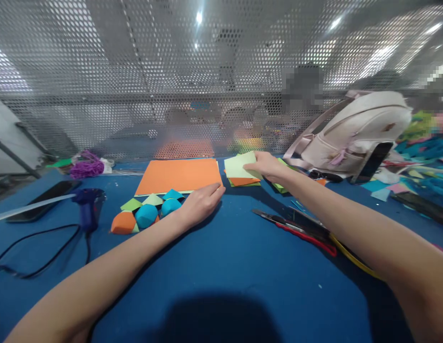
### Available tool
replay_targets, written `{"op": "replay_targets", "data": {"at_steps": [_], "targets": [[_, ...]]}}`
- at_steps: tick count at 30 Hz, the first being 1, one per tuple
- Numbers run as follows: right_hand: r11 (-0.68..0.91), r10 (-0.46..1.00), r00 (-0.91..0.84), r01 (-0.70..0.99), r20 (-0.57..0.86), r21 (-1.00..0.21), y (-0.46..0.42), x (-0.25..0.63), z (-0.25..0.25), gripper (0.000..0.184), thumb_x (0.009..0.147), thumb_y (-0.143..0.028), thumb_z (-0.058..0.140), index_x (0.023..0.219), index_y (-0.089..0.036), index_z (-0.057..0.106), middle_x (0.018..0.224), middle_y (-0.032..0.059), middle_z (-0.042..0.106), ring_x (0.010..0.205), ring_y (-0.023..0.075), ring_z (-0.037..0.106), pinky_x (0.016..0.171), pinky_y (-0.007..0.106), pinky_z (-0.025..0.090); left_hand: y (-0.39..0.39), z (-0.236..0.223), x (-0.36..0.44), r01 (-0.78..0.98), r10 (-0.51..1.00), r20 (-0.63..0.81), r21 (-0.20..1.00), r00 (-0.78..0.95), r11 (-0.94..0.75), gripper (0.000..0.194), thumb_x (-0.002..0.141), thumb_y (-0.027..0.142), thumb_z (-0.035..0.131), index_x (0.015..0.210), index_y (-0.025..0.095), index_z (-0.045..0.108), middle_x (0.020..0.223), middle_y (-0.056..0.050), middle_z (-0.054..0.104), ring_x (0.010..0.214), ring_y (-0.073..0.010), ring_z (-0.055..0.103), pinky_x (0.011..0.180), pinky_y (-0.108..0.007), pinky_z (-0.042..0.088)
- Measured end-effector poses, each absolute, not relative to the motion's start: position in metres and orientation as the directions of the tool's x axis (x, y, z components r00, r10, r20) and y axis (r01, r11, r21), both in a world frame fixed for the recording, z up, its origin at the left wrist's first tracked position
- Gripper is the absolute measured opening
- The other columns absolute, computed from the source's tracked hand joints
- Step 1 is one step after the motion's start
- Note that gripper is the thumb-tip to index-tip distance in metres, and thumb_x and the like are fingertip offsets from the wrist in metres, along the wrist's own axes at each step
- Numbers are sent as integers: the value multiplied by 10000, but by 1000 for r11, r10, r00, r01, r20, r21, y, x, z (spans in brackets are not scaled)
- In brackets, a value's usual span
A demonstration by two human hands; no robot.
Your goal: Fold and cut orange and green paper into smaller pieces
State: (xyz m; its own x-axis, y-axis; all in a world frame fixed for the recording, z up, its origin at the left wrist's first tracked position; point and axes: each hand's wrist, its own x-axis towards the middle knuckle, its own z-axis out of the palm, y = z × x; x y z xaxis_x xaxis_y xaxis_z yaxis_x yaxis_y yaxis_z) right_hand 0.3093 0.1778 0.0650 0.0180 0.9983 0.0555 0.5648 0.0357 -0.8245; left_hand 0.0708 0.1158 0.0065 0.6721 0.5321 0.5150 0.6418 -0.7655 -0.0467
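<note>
My right hand (266,165) pinches a pale green paper sheet (239,165) between thumb and fingers. That sheet is over a small stack of orange and green papers (244,181) near the back of the table. Curled with its fingers together, my left hand (203,202) rests on the blue table just in front of the large orange sheets (181,175); no object shows in it. Left of that hand sits a cluster of folded paper pieces (147,216) in orange, blue and green.
Red-handled scissors (303,233) lie under my right forearm. At left are a blue glue gun (87,209) with a cord, a dark phone (44,202) and purple yarn (87,165). A pale backpack (353,131) stands at right. A perforated metal screen (142,100) closes the back.
</note>
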Motion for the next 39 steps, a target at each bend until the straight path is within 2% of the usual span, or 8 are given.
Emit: {"op": "replay_targets", "data": {"at_steps": [6, 14, 21, 25, 28, 33, 36, 39], "targets": [[-49, 996, 81, 780, 23, -624, 210, 331, 43, 322, 938, -351, 584, 1210, -177, 587, 1220, 89, 608, 1016, 209, 625, 853, 427, 544, 110, 2, 70, 653, 570, 393, -115, 722, -748, 239, 982, 202, 380, 1006, 168, 615, 1006, -113, 663, 868, -203, 656, 737, -322, 555], [-4, 1000, 1, 878, -6, -478, 226, 327, 28, 338, 939, -358, 583, 1229, -184, 582, 1246, 93, 600, 1037, 218, 620, 867, 432, 541, 104, 7, 55, 665, 609, 296, -150, 736, -731, 252, 972, 213, 395, 981, 172, 643, 956, -102, 666, 838, -222, 641, 757, -350, 516], [26, 991, 19, 944, 134, -330, 231, 324, 31, 364, 932, -363, 595, 1243, -178, 571, 1251, 93, 594, 1048, 222, 618, 872, 447, 538, 95, 7, 28, 688, 640, 261, -183, 723, -702, 226, 954, 186, 427, 953, 190, 653, 994, -99, 674, 954, -230, 633, 906, -399, 464], [142, 958, -73, 960, 277, -240, 223, 318, 41, 359, 930, -320, 566, 1243, -146, 579, 1296, 151, 582, 1173, 294, 558, 981, 485, 456, 90, 8, 22, 712, 676, 224, -210, 702, -670, 205, 944, 173, 449, 961, 193, 652, 996, -91, 682, 955, -226, 637, 916, -387, 450], [326, 916, -269, 931, 297, -164, 210, 301, 42, 328, 903, -224, 524, 1202, -126, 616, 1277, 179, 613, 1209, 321, 533, 1015, 438, 406, 87, 12, 23, 728, 708, 178, -237, 684, -643, 205, 943, 163, 445, 963, 180, 649, 965, -95, 688, 908, -225, 645, 891, -382, 450], [648, 758, -634, 758, 150, -71, 186, 262, 33, 269, 820, -180, 591, 1082, -192, 653, 1164, 84, 678, 1058, 222, 605, 889, 300, 440, 80, 21, 24, 752, 766, 90, -295, 636, -590, 222, 948, 146, 432, 932, 132, 652, 877, -111, 695, 802, -232, 656, 816, -384, 458], [707, 705, -702, 707, 103, -22, 177, 252, 31, 250, 795, -138, 579, 1036, -174, 639, 1103, 100, 680, 962, 219, 615, 777, 291, 438, 77, 26, 22, 774, 802, 60, -314, 595, -551, 221, 941, 140, 439, 923, 119, 659, 830, -117, 690, 756, -240, 656, 758, -380, 461], [724, 683, -722, 689, 111, 27, 172, 251, 32, 241, 815, -183, 576, 1052, -164, 618, 1125, 119, 663, 933, 226, 612, 736, 298, 425, 76, 30, 21, 795, 826, 54, -315, 561, -519, 232, 948, 158, 435, 935, 119, 663, 835, -121, 682, 769, -250, 655, 730, -371, 464]]}}
